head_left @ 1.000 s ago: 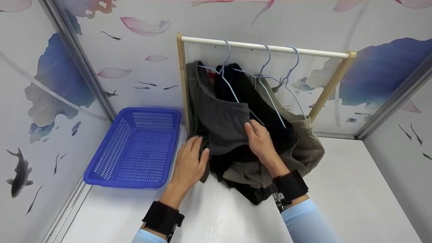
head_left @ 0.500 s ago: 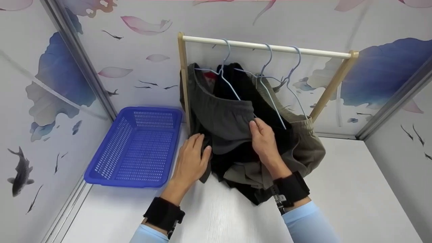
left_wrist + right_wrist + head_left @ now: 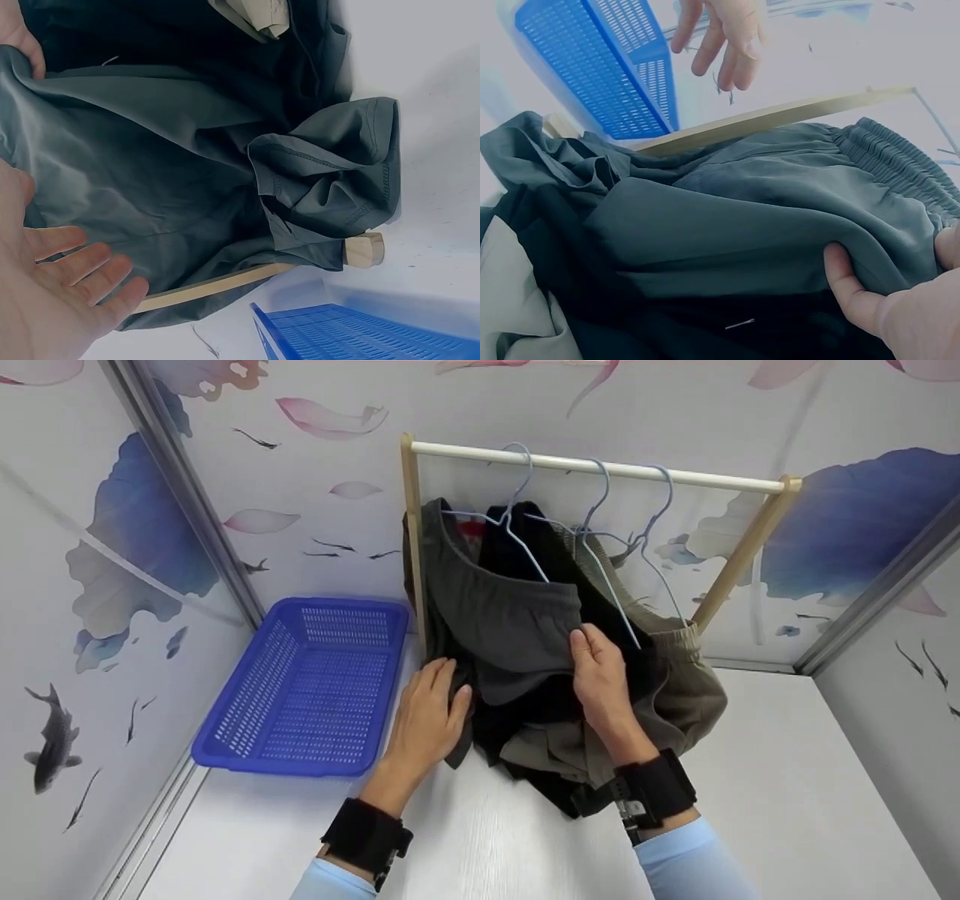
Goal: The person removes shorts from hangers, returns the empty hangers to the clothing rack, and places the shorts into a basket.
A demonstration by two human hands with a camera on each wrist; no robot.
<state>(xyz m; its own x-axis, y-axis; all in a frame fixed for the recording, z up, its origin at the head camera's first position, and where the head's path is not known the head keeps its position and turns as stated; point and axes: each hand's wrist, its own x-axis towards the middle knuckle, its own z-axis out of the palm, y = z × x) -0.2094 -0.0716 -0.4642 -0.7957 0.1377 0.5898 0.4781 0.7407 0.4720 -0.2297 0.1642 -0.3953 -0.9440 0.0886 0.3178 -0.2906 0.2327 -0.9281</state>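
Dark grey shorts (image 3: 502, 615) with an elastic waistband hang on the leftmost light-blue wire hanger (image 3: 536, 561). My right hand (image 3: 604, 679) pinches the front right end of their waistband and stretches it to the right. In the right wrist view, a finger of that hand lies over the grey cloth (image 3: 727, 232). My left hand (image 3: 425, 712) is beside the lower left of the shorts, close to the rack's left post (image 3: 414, 547). Its fingers look fairly straight in the left wrist view and hold nothing. A folded leg hem (image 3: 330, 165) hangs near the post's foot.
Black clothing (image 3: 540, 540) and khaki shorts (image 3: 686, 682) hang on two more hangers to the right. The white rail (image 3: 712, 478) runs above. A blue plastic basket (image 3: 315, 705) stands left of the rack, and printed wall panels (image 3: 337, 465) enclose the table.
My right hand has moved to the right, drawing the waistband of the grey shorts along. The left hanger's hook has shifted and turned slightly rightward. My left hand has hardly moved.
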